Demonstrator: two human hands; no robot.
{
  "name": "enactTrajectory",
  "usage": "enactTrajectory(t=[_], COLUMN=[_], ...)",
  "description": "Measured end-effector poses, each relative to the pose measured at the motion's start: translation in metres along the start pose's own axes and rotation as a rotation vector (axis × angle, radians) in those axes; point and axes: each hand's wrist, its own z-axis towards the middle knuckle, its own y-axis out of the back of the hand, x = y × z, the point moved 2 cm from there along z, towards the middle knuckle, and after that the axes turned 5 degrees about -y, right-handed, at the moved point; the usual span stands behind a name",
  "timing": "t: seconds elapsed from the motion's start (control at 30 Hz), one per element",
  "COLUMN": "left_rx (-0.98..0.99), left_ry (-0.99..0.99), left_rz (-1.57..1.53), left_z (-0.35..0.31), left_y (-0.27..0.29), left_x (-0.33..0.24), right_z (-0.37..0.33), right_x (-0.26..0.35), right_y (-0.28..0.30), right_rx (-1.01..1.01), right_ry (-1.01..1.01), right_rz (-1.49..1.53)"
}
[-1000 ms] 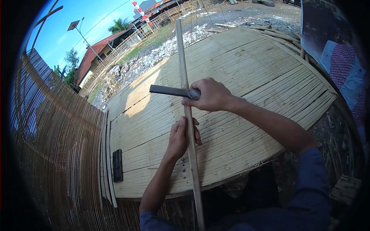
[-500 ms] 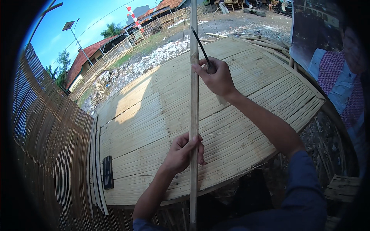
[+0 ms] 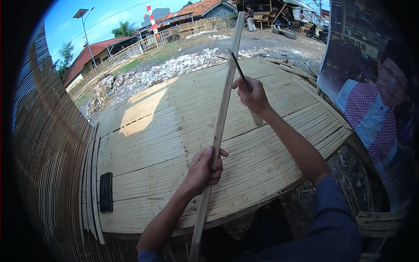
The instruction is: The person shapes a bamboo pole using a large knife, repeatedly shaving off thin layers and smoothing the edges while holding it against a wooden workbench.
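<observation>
Left hand (image 3: 203, 171) wraps round a bamboo strip (image 3: 223, 107); right hand (image 3: 253, 94), toward one o'clock, grips a knife (image 3: 237, 65), best angled shallowly, edge outward.

Strip (image 3: 224, 102) is over the middle of the surface (image 3: 139, 177), left hand (image 3: 203, 171) low on it, right hand (image 3: 253, 95) and blade (image 3: 238, 67) higher, to its right. Slab (image 3: 106, 192) is by the left edge, screen (image 3: 61, 153) beyond, banner (image 3: 369, 102) off right, rubble (image 3: 163, 67) behind.

Left grip (image 3: 201, 172) around strip (image 3: 223, 114), right grip (image 3: 254, 96) holding knife (image 3: 238, 66), slatted platform (image 3: 139, 181)
</observation>
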Motion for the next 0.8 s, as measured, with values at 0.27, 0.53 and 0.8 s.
enactTrajectory(t=[0.27,0.53,0.8], left_rx=[-0.249,-0.146,-0.153], left_ry=[-0.045,-0.028,-0.015], left_rz=[-0.076,-0.153,-0.107], left_z=[0.007,0.002,0.002], left_y=[0.032,0.034,0.029], left_x=[-0.008,-0.004,0.001], right_z=[-0.053,-0.069,-0.075], right_x=[0.019,0.014,0.008], right_y=[-0.051,-0.067,-0.07], right_rx=[0.534,0.733,0.706], right_ry=[0.47,0.491,0.502], right_rz=[-0.783,-0.657,-0.551])
